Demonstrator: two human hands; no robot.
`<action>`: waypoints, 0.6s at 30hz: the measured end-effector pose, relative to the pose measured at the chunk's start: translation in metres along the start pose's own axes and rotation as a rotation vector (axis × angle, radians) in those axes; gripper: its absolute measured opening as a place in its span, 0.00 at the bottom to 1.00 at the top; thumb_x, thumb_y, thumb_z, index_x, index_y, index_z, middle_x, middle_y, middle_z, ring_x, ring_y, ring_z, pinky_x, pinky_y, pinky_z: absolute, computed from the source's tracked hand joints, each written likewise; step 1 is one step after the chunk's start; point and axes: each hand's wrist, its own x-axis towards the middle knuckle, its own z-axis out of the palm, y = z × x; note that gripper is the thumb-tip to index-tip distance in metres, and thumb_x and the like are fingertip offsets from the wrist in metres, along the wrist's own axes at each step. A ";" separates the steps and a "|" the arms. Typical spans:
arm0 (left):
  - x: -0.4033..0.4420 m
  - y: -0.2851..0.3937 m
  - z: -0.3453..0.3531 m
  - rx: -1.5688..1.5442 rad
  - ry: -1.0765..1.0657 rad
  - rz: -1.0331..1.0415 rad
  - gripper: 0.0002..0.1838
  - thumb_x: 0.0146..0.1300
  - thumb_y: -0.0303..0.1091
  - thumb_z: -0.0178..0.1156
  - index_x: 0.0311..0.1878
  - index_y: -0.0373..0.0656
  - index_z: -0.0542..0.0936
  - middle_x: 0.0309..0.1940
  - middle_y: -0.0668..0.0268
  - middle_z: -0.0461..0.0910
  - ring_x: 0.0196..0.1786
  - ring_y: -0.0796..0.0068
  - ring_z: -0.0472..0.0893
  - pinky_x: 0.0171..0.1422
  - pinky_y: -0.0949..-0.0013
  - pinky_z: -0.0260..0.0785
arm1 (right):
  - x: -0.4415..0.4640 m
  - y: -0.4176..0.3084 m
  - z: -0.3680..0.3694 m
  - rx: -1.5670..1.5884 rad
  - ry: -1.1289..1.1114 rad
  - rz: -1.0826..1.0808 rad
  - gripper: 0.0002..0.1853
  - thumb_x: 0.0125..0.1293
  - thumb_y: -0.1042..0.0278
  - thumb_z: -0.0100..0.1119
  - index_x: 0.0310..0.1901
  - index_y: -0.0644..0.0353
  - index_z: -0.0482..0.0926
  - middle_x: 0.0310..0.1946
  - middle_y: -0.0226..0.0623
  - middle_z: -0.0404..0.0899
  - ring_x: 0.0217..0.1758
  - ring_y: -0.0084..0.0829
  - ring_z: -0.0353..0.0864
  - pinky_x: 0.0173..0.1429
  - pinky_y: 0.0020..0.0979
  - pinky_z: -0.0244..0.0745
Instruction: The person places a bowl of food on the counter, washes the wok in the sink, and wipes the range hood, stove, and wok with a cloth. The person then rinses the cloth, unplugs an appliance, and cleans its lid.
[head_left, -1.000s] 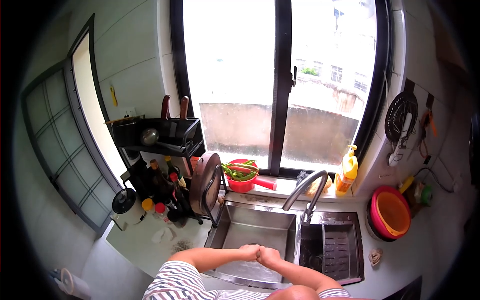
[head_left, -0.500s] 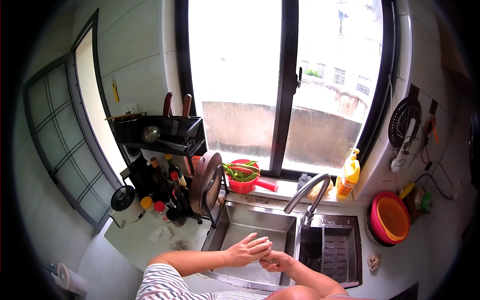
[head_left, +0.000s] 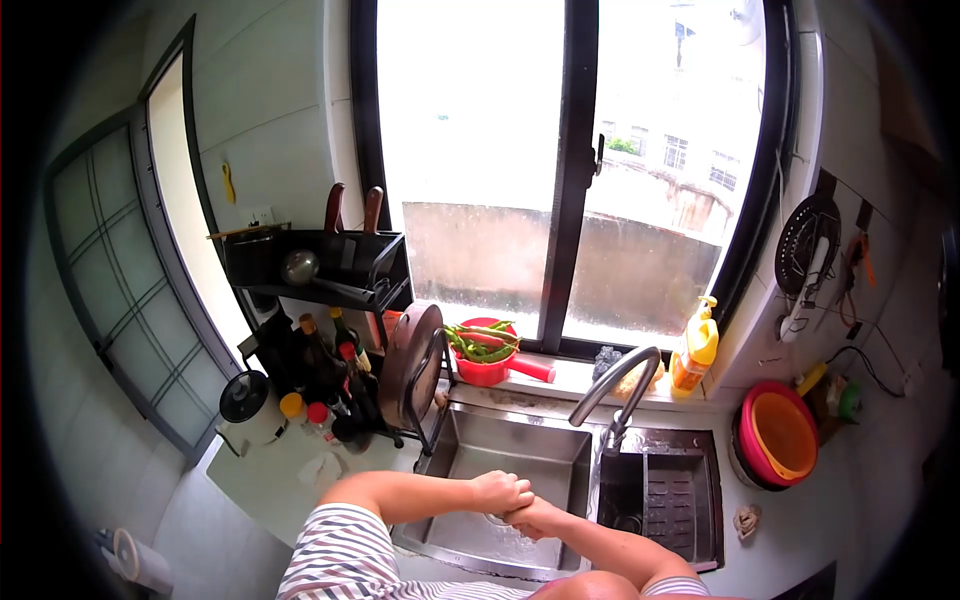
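Observation:
My left hand and my right hand meet over the steel sink basin. The left is closed in a fist, its knuckles up, pressed against the fingers of the right. My right hand is curled too, palm side partly turned down. Whatever lies between them, if anything, is hidden by the fingers. Behind and to the right of the hands arches the grey gooseneck faucet, apart from both. I cannot make out any water running from it.
A red colander of peppers and a yellow pump bottle stand on the sill. Left are a rack, upright pan and bottles. Right are a drainer basin, crumpled cloth and stacked basins.
My left hand has gone from outstretched fingers over the right hand to a closed fist. Its wrist has risen slightly. Something pale showed between the hands earlier; now it is hidden.

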 end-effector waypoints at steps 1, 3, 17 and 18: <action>0.001 0.002 0.014 -0.001 0.001 -0.003 0.09 0.49 0.37 0.56 0.32 0.45 0.70 0.28 0.63 0.71 0.31 0.65 0.78 0.26 0.67 0.71 | 0.009 0.005 -0.003 -0.310 0.225 -0.037 0.08 0.51 0.66 0.60 0.22 0.56 0.71 0.13 0.27 0.64 0.11 0.20 0.60 0.14 0.25 0.51; 0.005 0.006 0.041 -0.123 -0.131 -0.322 0.09 0.50 0.36 0.56 0.34 0.44 0.71 0.28 0.59 0.73 0.33 0.58 0.79 0.31 0.60 0.72 | 0.028 0.018 -0.019 -0.627 0.451 -0.079 0.08 0.50 0.64 0.61 0.23 0.56 0.73 0.13 0.29 0.68 0.13 0.25 0.66 0.16 0.28 0.59; 0.005 0.033 0.098 -1.922 0.139 -1.288 0.03 0.47 0.28 0.60 0.25 0.44 0.75 0.15 0.69 0.68 0.13 0.77 0.64 0.17 0.70 0.55 | 0.027 0.008 -0.043 -1.808 0.786 -0.714 0.06 0.52 0.63 0.54 0.29 0.53 0.71 0.20 0.38 0.75 0.22 0.39 0.80 0.23 0.36 0.75; 0.005 0.036 0.093 -1.924 0.139 -1.288 0.03 0.47 0.28 0.60 0.25 0.44 0.75 0.15 0.69 0.68 0.13 0.77 0.64 0.17 0.70 0.55 | 0.026 0.006 -0.044 -1.808 0.786 -0.712 0.06 0.52 0.63 0.54 0.29 0.53 0.71 0.20 0.38 0.75 0.22 0.39 0.80 0.23 0.36 0.75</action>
